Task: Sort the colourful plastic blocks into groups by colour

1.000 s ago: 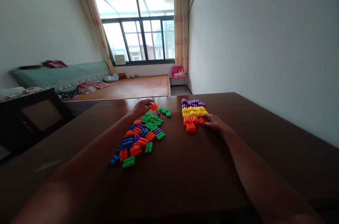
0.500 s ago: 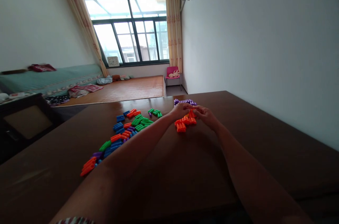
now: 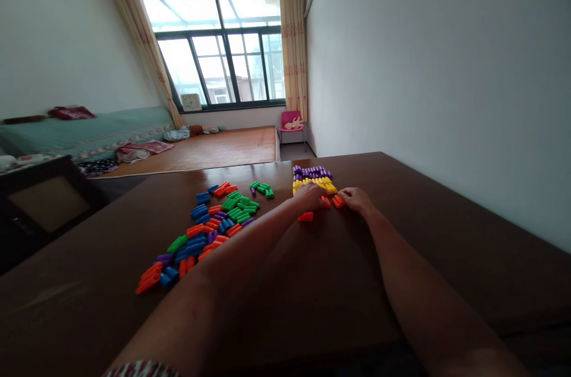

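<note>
My right hand (image 3: 357, 200) pinches the end of an orange tube-like plastic block (image 3: 339, 201) lying on the brown table. To its left, my left hand (image 3: 312, 192) curls down over other orange blocks (image 3: 326, 203), its fingertips partly hidden and closed against them. One more orange block (image 3: 306, 217) shows just below the left wrist. Directly behind the left hand lie rows of yellow blocks (image 3: 329, 185), and beyond these are rows of purple blocks (image 3: 311, 172).
Left of my left forearm spreads a loose pile of green blocks (image 3: 241, 206), blue blocks (image 3: 196, 244), orange and purple ones. The table (image 3: 446, 246) runs near a white wall on the right. A pink chair (image 3: 291, 121) stands beyond its far edge.
My hands have moved apart, the right one slightly right and nearer. Orange blocks that were bunched together between them now lie lower and spread out, uncovering the yellow rows.
</note>
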Tool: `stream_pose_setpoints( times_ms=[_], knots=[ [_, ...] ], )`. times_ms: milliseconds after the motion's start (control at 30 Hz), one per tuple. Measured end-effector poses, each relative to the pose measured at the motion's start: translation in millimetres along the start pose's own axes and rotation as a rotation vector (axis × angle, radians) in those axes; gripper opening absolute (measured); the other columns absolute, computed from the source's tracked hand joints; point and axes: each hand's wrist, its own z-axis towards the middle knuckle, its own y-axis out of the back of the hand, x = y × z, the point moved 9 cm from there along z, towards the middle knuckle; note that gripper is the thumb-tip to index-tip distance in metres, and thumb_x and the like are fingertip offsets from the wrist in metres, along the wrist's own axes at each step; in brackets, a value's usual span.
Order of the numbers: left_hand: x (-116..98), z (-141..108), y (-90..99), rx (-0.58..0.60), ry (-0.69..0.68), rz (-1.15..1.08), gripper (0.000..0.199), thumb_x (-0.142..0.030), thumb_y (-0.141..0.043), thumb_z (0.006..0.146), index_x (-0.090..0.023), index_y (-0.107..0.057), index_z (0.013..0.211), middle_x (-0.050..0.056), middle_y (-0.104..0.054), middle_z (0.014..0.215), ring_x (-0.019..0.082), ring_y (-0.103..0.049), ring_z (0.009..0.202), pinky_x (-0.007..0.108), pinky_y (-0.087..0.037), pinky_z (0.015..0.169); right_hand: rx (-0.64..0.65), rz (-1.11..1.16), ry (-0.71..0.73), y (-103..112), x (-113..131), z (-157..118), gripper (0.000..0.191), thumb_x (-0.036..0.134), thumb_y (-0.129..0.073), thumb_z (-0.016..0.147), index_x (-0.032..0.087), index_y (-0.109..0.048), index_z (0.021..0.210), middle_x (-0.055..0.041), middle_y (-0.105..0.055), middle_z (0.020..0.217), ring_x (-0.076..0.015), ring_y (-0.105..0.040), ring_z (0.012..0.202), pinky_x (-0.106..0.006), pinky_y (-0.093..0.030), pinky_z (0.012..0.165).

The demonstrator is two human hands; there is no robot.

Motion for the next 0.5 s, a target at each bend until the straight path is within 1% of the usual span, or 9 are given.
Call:
stream_pose_setpoints(
  times_ms=[67,167,233,333,400,467,500],
  knots=[
    [-7,1,-3.7,0.019,0.018,0.045,0.031,-0.036,-0.063,0.080,-0.029,-0.069,0.109,0.005,-0.070,0.104,0.026,-0.058,0.108,0.034,-0.046,0.087,0.037,-0.001,0.009,0,-1,-1,0.025,0.039,-0.058,0.082,0.020,-0.074,0.088,-0.0061,-0.074,0.087,-0.0193,-0.066,0.082,-0.025,-0.047,0.070],
    [-15,4,-7.2,0.038,0.029,0.113,0.025,-0.036,-0.060,0.083,-0.028,-0.071,0.104,0.005,-0.070,0.102,0.024,-0.058,0.105,0.034,-0.043,0.088,0.135,0.132,0.037,-4,1,-5,0.030,0.042,-0.068,0.074,0.019,-0.073,0.094,-0.0062,-0.074,0.091,-0.0190,-0.066,0.082,-0.025,-0.049,0.072],
    [-20,5,-9.3,0.038,0.026,0.132,0.023,-0.035,-0.056,0.087,-0.026,-0.072,0.099,0.007,-0.070,0.100,0.023,-0.058,0.102,0.035,-0.042,0.087,0.165,0.193,0.057,-6,4,-8,0.036,0.043,-0.072,0.069,0.019,-0.072,0.095,-0.0069,-0.073,0.094,-0.0192,-0.066,0.083,-0.025,-0.050,0.074],
    [-25,4,-12.3,0.021,0.034,0.165,0.024,-0.032,-0.050,0.090,-0.023,-0.072,0.097,0.009,-0.070,0.100,0.024,-0.058,0.099,0.038,-0.042,0.086,0.167,0.193,0.092,-7,11,-11,0.038,0.046,-0.072,0.068,0.019,-0.072,0.095,-0.0073,-0.073,0.095,-0.0203,-0.066,0.083,-0.027,-0.050,0.076],
    [-28,1,-11.6,-0.004,0.011,0.178,0.025,-0.031,-0.049,0.091,-0.022,-0.071,0.097,0.009,-0.069,0.101,0.024,-0.057,0.100,0.039,-0.042,0.086,0.158,0.167,0.115,-8,14,-11,0.038,0.048,-0.071,0.068,0.019,-0.072,0.093,-0.0072,-0.073,0.094,-0.0212,-0.067,0.085,-0.028,-0.050,0.076],
    [-26,-4,-4.1,-0.060,-0.044,0.181,0.023,-0.032,-0.051,0.089,-0.023,-0.070,0.099,0.007,-0.069,0.103,0.024,-0.056,0.103,0.039,-0.042,0.088,0.107,0.133,0.111,-5,12,-9,0.039,0.051,-0.067,0.070,0.019,-0.072,0.092,-0.0075,-0.073,0.093,-0.0221,-0.067,0.085,-0.029,-0.050,0.075],
    [-21,-8,2.8,-0.099,-0.067,0.181,0.023,-0.032,-0.051,0.089,-0.024,-0.070,0.100,0.007,-0.068,0.105,0.024,-0.056,0.104,0.039,-0.042,0.089,0.064,0.118,0.100,-2,9,-7,0.040,0.053,-0.064,0.073,0.019,-0.071,0.093,-0.0079,-0.073,0.092,-0.0222,-0.067,0.084,-0.029,-0.050,0.074]
  ],
)
